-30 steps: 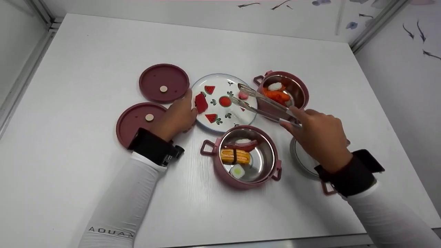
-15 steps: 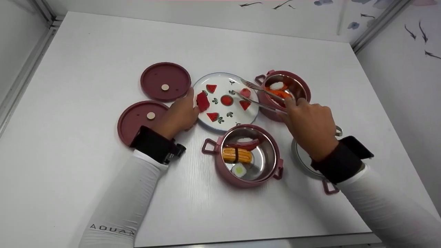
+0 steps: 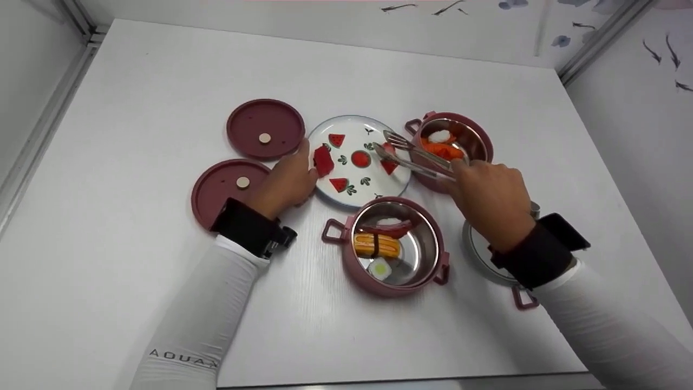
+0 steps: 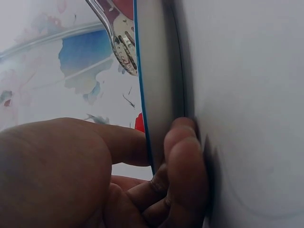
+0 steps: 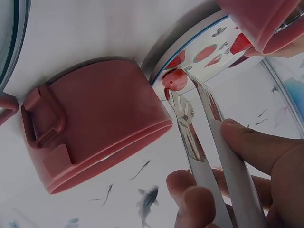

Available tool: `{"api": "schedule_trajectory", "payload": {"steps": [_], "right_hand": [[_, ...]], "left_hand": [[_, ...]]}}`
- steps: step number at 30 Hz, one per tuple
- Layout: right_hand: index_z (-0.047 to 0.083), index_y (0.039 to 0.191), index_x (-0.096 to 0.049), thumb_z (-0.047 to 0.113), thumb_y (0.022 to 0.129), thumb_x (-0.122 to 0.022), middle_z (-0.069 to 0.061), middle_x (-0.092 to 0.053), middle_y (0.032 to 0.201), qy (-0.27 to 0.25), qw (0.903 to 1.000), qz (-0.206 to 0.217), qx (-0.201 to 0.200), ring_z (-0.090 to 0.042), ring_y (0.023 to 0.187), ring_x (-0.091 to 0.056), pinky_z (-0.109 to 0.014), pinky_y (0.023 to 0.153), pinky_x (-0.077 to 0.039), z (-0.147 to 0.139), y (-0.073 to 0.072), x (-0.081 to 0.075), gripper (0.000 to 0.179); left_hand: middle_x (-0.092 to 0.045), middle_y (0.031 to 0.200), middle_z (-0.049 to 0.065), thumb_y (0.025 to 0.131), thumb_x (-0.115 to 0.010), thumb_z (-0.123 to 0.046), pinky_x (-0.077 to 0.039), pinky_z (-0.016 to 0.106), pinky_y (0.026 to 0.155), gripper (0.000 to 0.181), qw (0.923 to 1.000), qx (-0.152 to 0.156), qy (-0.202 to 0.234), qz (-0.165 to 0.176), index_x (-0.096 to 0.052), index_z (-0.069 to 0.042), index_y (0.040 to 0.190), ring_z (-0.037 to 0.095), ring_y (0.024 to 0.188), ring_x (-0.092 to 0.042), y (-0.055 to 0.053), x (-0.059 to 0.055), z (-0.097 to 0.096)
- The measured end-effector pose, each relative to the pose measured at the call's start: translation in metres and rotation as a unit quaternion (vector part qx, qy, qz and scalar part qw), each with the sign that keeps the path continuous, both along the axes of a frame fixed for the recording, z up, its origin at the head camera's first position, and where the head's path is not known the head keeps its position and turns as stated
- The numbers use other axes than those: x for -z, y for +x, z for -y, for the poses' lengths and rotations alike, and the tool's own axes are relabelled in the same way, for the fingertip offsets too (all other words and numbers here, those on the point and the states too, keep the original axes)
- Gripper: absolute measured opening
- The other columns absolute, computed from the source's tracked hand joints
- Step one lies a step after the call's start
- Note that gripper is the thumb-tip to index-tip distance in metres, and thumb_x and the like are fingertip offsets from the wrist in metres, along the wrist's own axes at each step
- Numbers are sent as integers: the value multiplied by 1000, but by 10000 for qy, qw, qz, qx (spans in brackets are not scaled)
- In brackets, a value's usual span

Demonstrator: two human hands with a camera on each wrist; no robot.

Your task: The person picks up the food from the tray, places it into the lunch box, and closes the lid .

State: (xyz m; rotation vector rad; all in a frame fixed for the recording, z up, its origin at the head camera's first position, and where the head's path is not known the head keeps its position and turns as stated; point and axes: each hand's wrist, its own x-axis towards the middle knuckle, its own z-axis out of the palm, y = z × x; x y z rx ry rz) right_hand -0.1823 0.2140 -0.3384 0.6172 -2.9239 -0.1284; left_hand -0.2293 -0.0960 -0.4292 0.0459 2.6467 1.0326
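Observation:
My left hand grips the left rim of a round white plate with fruit patterns; in the left wrist view its thumb is above the rim and its fingers below. My right hand holds metal tongs with pale handles over the plate's right side. The tong tips stand on either side of a small pink round food piece; whether both touch it, I cannot tell. A red food piece lies on the plate near my left fingers.
A pink pot in front holds several toy food pieces. Another pot at right rear holds orange and white pieces. Two dark red lids lie left. A glass lid-like round thing is partly beneath my right arm.
My right hand has moved forward and left, bringing the tongs from above the plate to around the pink piece. My left hand stays on the plate rim.

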Motion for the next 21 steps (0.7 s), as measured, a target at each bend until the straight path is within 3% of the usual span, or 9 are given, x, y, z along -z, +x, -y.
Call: {"api": "schedule_trajectory", "payload": {"steps": [1, 6, 9, 12, 15, 21], "right_hand": [[-2, 105, -68, 24, 90, -75, -14, -60, 66, -52, 10000, 2, -18, -29, 54, -52, -46, 50, -51, 0, 0, 1, 31], [0, 102, -70, 21, 87, -78, -10, -53, 59, -382, 9992, -33, -119, -26, 50, -47, -43, 46, -49, -1, -2, 8, 26], [1, 103, -70, 22, 87, -78, -9, -51, 57, -505, 9987, 24, -47, -25, 49, -44, -41, 44, -47, -13, 0, 11, 28], [3, 104, -71, 25, 87, -78, -8, -53, 57, -625, 9979, 140, 15, -24, 49, -45, -38, 44, -45, -20, 2, 15, 29], [5, 108, -73, 29, 89, -77, -9, -59, 60, -805, 9965, 225, 15, -25, 52, -49, -38, 46, -46, -22, 3, 19, 31], [8, 116, -74, 32, 91, -74, -13, -70, 71, -1278, 9916, -85, -205, -27, 59, -60, -43, 52, -51, -24, 8, 26, 35]], "left_hand": [[-65, 111, 21, 103, -43, -19, -46, 28, 54, 72, 10000, -8, -25, -21, -3, -8, 162, 22, 67, -64, 0, 1, 1], [-67, 92, 15, 103, -43, -18, -45, 27, 50, 72, 9999, -61, 39, -84, -2, -9, 162, 17, 57, -60, 0, 4, 5], [-65, 82, 11, 102, -44, -16, -44, 27, 49, 72, 9998, 39, 132, -138, -3, -8, 162, 16, 53, -58, -3, 7, -6], [-67, 86, 13, 102, -44, -17, -45, 27, 51, 73, 9998, 82, 121, -132, -3, -7, 162, 16, 54, -58, -3, 7, -10], [-67, 101, 17, 103, -43, -18, -46, 27, 53, 72, 10000, 51, 20, -48, -3, -8, 162, 16, 57, -60, -1, 6, -8], [-67, 106, 20, 103, -42, -18, -46, 28, 54, 72, 9999, -114, 38, -43, -3, -10, 162, 17, 57, -59, 1, 5, 0]]}}
